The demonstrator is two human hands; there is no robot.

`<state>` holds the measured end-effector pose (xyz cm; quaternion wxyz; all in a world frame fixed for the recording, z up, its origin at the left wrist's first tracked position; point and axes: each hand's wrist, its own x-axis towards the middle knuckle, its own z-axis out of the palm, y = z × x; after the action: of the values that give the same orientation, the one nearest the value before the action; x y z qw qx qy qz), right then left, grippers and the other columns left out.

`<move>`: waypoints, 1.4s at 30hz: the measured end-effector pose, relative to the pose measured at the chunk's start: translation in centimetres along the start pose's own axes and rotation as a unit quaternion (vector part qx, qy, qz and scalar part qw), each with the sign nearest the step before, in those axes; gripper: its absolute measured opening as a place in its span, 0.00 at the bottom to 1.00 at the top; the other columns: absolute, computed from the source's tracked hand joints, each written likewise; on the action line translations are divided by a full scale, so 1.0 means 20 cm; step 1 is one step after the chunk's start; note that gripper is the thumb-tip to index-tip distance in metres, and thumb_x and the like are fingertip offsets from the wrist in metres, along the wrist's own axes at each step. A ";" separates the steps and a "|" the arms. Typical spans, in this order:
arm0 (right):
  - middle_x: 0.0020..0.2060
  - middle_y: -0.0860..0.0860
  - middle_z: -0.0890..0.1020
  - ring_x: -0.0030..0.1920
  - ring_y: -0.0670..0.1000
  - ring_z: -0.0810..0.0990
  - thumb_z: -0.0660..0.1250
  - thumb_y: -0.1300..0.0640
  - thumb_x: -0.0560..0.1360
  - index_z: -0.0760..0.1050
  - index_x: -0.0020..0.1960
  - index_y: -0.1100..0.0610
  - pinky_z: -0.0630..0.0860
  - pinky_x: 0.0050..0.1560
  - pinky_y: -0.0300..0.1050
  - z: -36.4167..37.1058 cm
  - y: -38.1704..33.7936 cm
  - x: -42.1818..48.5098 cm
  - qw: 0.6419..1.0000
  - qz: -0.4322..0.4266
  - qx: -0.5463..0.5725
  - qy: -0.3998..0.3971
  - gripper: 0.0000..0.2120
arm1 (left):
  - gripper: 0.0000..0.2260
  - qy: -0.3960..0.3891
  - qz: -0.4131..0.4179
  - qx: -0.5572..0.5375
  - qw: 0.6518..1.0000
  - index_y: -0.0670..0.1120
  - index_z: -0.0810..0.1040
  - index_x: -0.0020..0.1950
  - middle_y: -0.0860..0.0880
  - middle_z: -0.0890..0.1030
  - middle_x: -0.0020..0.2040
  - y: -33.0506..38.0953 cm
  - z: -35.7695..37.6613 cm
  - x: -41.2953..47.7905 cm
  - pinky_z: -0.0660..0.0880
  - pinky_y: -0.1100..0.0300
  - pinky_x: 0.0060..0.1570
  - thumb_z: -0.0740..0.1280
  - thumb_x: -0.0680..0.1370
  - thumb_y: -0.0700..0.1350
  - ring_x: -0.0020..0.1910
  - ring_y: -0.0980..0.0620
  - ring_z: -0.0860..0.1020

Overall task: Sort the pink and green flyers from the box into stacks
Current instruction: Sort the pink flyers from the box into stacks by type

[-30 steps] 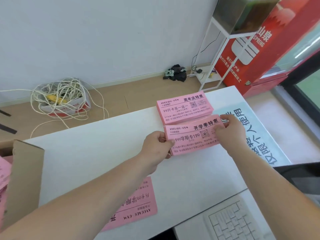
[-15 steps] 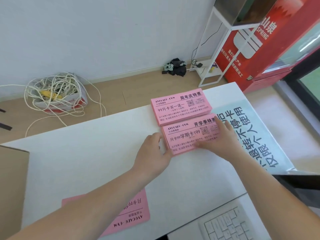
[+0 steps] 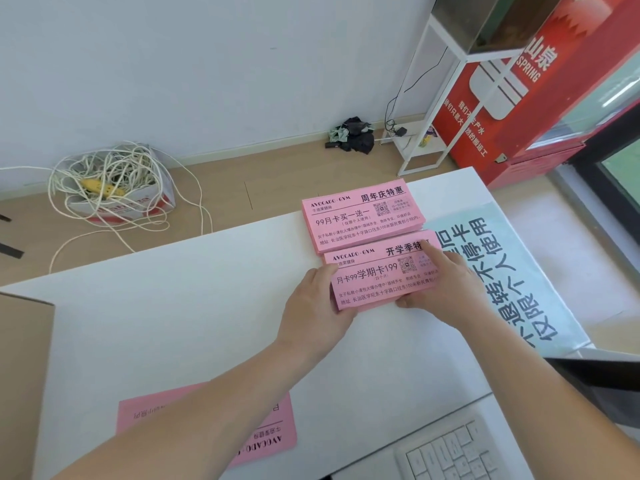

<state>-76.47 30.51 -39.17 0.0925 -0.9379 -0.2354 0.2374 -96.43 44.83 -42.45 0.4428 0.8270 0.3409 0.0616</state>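
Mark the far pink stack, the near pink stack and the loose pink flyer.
far pink stack (image 3: 362, 216): head view, middle of its top flyer.
near pink stack (image 3: 374, 282): head view, middle of its top flyer.
loose pink flyer (image 3: 273, 424): head view, its uncovered right part.

- White table (image 3: 173, 323), fills the lower frame.
- White keyboard (image 3: 450, 455), bottom right, partly cut off by the frame edge.
- Pale blue sheet (image 3: 540, 282) with big dark characters, flat on the table, right side.
- Tangled pale cord (image 3: 110, 181) in a small box on the floor, upper left.
- Dark cloth heap (image 3: 353, 135) by the wall, upper centre.
- White metal stand (image 3: 415, 147), upper right.
- Red machine (image 3: 519, 109) just beside the stand, top right.
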 end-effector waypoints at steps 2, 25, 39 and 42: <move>0.72 0.48 0.68 0.69 0.56 0.71 0.83 0.39 0.60 0.56 0.81 0.38 0.71 0.68 0.52 0.01 0.01 -0.01 1.000 -0.003 0.004 0.006 0.57 | 0.30 0.003 0.002 -0.003 1.000 0.55 0.67 0.72 0.55 0.73 0.60 -0.02 0.01 -0.01 0.77 0.53 0.58 0.75 0.72 0.51 0.56 0.53 0.77; 0.74 0.40 0.69 0.74 0.42 0.66 0.79 0.49 0.71 0.69 0.76 0.44 0.61 0.69 0.37 0.35 -0.75 -0.81 0.970 -0.169 0.123 -0.125 0.36 | 0.23 -0.117 -0.097 0.109 0.982 0.56 0.70 0.73 0.60 0.71 0.69 -0.44 -0.79 -0.71 0.71 0.57 0.67 0.70 0.79 0.51 0.62 0.57 0.74; 0.81 0.47 0.44 0.80 0.50 0.40 0.76 0.40 0.69 0.44 0.82 0.40 0.61 0.78 0.56 0.76 -0.82 -1.14 0.989 -0.143 -0.037 -0.023 0.53 | 0.47 -0.093 -0.016 0.324 0.941 0.55 0.55 0.80 0.54 0.63 0.71 -0.73 -0.86 -1.02 0.68 0.51 0.66 0.73 0.67 0.64 0.67 0.49 0.63; 0.74 0.51 0.61 0.74 0.53 0.61 0.70 0.42 0.76 0.61 0.78 0.46 0.71 0.65 0.51 0.79 -0.82 -1.21 0.997 -0.069 0.034 -0.008 0.35 | 0.47 -0.066 -0.043 0.302 0.950 0.55 0.54 0.80 0.53 0.64 0.69 -0.73 -0.83 -1.04 0.71 0.53 0.63 0.72 0.67 0.65 0.65 0.49 0.64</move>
<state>-109.53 34.08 -38.43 0.1383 -0.9138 -0.2923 0.2457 -126.44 48.88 -39.66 0.1962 0.9088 0.3489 -0.1177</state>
